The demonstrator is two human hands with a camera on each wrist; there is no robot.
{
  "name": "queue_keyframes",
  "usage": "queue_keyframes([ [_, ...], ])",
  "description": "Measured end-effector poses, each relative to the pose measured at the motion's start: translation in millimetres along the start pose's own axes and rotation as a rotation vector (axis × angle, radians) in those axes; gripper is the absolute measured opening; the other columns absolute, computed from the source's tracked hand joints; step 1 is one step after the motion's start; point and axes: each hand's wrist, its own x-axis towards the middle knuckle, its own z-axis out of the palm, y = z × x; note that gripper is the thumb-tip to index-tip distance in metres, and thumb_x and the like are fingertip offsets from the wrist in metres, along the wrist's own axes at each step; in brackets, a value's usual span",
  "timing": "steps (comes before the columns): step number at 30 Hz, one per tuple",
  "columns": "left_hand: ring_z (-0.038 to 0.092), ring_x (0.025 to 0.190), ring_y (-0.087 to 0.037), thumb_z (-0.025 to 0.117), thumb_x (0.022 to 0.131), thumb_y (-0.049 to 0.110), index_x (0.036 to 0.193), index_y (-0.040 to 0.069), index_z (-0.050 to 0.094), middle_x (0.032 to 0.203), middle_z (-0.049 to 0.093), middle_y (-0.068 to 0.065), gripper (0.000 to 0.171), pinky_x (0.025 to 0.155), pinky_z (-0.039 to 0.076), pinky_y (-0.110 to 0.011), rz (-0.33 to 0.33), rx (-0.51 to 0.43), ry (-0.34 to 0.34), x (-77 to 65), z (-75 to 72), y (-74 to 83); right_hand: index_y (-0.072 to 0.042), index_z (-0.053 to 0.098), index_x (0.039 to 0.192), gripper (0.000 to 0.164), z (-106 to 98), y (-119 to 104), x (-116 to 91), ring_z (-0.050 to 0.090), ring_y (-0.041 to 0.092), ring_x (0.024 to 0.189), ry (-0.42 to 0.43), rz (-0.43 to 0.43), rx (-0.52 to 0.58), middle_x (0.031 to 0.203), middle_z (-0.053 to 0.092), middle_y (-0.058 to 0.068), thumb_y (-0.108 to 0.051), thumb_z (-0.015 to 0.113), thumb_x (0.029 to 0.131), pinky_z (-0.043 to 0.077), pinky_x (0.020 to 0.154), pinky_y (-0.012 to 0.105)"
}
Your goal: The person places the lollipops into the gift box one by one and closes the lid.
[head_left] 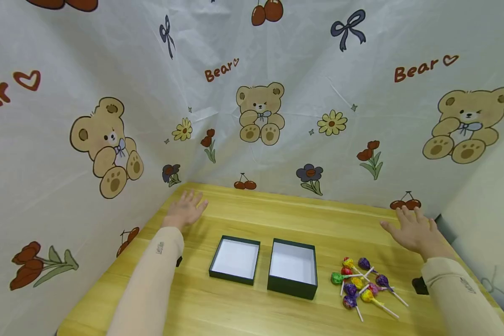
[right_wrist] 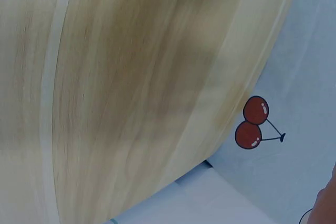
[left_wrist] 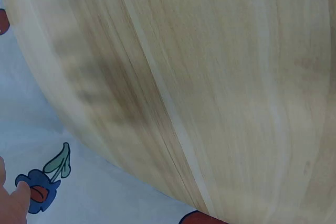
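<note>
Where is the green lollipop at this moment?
In the head view, the green lollipop lies on the wood-grain table, right of centre, at the left edge of the lollipop cluster, just right of the deeper dark green box.

Head view | counter: 1 | left grip: 1, at 8 o'clock | right grip: 1, near 4 | deep box: 1, at 5 | shallow box: 1, at 6 | lollipops: 10, at 4 (4 purple, 3 yellow, 1 red, 1 green, 1 pink) | printed bears: 3, at 9, 12, 3
</note>
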Motion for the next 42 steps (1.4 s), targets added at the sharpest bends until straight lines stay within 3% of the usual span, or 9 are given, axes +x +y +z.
queue_keyframes([
  [15, -0.011, 0.151, -0.049, 0.021, 0.096, 0.076, 0.163, 0.026, 0.01, 0.169, -0.005, -0.015, 0.084, 0.113, -0.004, -0.074, -0.003, -0.007, 0.001, 0.4, -1.5, 2.5, -0.008, -0.005, 0.161, 0.095, 7, -17, 1, -0.03, 0.053, 0.142, -0.017, 0.003, 0.014, 0.161, -0.02, 0.028, -0.071, 0.03, 0.099, -0.024, 0.102, 0.076],
  [33, -0.016, 0.149, -0.052, 0.025, 0.09, 0.084, 0.163, 0.03, 0.004, 0.168, -0.01, -0.017, 0.093, 0.11, -0.008, -0.077, -0.002, -0.039, -0.029, 5.1, 14.7, -2.8, -0.009, -0.001, 0.161, 0.096, 14, -18, -10, -0.031, 0.052, 0.142, -0.019, 0.027, 0.033, 0.161, -0.022, 0.027, -0.07, 0.035, 0.098, -0.026, 0.099, 0.076],
  [42, -0.016, 0.15, -0.05, 0.028, 0.092, 0.082, 0.163, 0.028, 0.004, 0.168, -0.011, -0.017, 0.093, 0.111, -0.006, -0.077, -0.014, -0.082, -0.042, 0.2, 6.8, -0.5, -0.008, 0.0, 0.161, 0.097, 18, -17, -11, -0.028, 0.054, 0.142, -0.023, 0.036, 0.049, 0.161, -0.022, 0.028, -0.071, 0.036, 0.097, -0.027, 0.099, 0.076],
])
